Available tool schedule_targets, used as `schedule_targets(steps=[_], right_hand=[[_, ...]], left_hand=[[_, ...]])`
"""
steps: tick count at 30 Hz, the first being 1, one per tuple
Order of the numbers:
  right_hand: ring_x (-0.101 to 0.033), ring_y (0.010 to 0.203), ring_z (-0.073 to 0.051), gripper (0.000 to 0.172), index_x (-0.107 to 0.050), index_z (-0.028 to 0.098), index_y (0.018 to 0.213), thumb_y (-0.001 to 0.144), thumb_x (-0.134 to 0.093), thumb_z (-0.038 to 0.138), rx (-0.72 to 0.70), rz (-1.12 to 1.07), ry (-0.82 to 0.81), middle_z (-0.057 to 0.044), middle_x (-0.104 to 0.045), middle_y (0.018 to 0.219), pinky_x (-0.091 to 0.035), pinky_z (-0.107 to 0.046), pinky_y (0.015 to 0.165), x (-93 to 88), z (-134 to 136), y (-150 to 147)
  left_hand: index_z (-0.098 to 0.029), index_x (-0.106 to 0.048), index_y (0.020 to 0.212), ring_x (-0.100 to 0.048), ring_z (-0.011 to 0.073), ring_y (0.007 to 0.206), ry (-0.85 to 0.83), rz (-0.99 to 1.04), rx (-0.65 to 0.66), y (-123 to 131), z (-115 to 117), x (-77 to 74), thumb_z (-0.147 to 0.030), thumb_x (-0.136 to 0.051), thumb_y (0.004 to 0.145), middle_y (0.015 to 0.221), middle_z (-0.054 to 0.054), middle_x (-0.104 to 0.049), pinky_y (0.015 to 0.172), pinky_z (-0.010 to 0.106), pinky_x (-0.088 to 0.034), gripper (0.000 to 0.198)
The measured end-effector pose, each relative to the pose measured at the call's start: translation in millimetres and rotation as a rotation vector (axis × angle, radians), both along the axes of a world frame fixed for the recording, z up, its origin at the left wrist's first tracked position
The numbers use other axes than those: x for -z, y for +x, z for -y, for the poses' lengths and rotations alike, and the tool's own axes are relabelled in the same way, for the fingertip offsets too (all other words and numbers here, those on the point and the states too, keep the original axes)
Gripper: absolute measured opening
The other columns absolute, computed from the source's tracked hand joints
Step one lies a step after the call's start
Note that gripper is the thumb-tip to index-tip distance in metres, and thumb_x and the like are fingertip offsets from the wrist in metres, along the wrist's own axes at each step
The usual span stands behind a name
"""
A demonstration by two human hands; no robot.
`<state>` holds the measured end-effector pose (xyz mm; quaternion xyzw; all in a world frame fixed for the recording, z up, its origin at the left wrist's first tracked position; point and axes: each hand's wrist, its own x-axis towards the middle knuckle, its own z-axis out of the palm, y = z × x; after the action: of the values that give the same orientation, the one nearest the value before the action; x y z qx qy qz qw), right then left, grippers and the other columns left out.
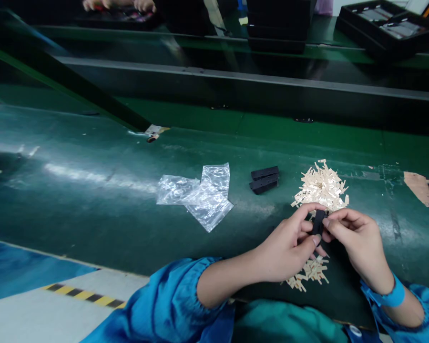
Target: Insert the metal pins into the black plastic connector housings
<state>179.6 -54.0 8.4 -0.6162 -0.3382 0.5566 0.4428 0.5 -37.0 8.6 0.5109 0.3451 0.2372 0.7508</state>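
Fingers of the left hand [288, 243] and right hand [357, 238] pinch a small black part [319, 222] between them above the green belt [93, 190], just before a pile of pale strips [321, 186], with two black blocks [264, 179] and clear bags [200, 193] lying farther left.

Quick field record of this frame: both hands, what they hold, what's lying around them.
surface: green worktop
left hand: pinches small black part
right hand: pinches the same part from the other side
behind hands: large cream pile of small pieces
under hands: smaller cream pile
left of that: two black blocks, lying together
further left: clear plastic bags
far side: another person's hands; black trays
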Motion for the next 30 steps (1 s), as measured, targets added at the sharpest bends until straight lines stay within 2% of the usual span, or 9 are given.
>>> schedule_targets(steps=[6, 9, 14, 19, 30], right_hand=[[-0.062, 0.048, -0.015, 0.014, -0.071, 0.019, 0.069, 0.071, -0.082, 0.027, -0.021, 0.007, 0.013, -0.002, -0.067, 0.052, -0.050, -0.027, 0.051, -2.3, -1, -1], [-0.062, 0.048, -0.015, 0.017, -0.069, 0.020, 0.075, 0.071, -0.084, 0.027, -0.013, 0.007, 0.031, 0.002, -0.065, 0.053, -0.050, -0.026, 0.052, -1.8, -2, 1], [-0.063, 0.058, -0.014, 0.013, -0.073, 0.019, 0.076, 0.078, -0.079, 0.030, -0.105, 0.048, 0.045, -0.001, -0.071, 0.068, -0.050, -0.024, 0.056, -0.9, -5, 9], [-0.060, 0.055, -0.014, 0.017, -0.070, 0.019, 0.075, 0.084, -0.076, 0.032, -0.230, -0.036, -0.008, 0.000, -0.068, 0.058, -0.048, -0.025, 0.056, 0.2, -4, 11], [-0.058, 0.055, -0.014, 0.022, -0.069, 0.019, 0.073, 0.084, -0.079, 0.034, -0.246, -0.101, -0.038, -0.001, -0.069, 0.058, -0.047, -0.027, 0.056, 1.1, -3, 12]], left_hand=[[-0.022, -0.041, 0.143, -0.074, 0.0178, 0.081, -0.039, 0.013, 0.002, 0, 0, -1.0, -0.015, -0.054, 0.098, 0.099, 0.007, -0.067, 0.069, 0.027, -0.058, 0.047], [-0.023, -0.042, 0.143, -0.074, 0.0174, 0.079, -0.081, 0.023, -0.009, -1, -2, -2.2, -0.017, -0.058, 0.097, 0.098, 0.007, -0.067, 0.067, 0.026, -0.057, 0.050], [-0.024, -0.041, 0.143, -0.074, 0.0170, 0.077, -0.130, 0.069, -0.015, -3, -6, -4.0, -0.019, -0.061, 0.097, 0.096, 0.004, -0.067, 0.064, 0.024, -0.056, 0.051], [-0.022, -0.039, 0.142, -0.075, 0.0151, 0.075, -0.136, 0.103, -0.005, -4, -8, -2.7, -0.016, -0.058, 0.098, 0.095, 0.004, -0.067, 0.061, 0.021, -0.055, 0.048], [-0.022, -0.041, 0.141, -0.075, 0.0159, 0.075, -0.138, 0.106, 0.041, -6, -8, -3.0, -0.019, -0.056, 0.100, 0.096, 0.006, -0.068, 0.059, 0.019, -0.056, 0.045]])
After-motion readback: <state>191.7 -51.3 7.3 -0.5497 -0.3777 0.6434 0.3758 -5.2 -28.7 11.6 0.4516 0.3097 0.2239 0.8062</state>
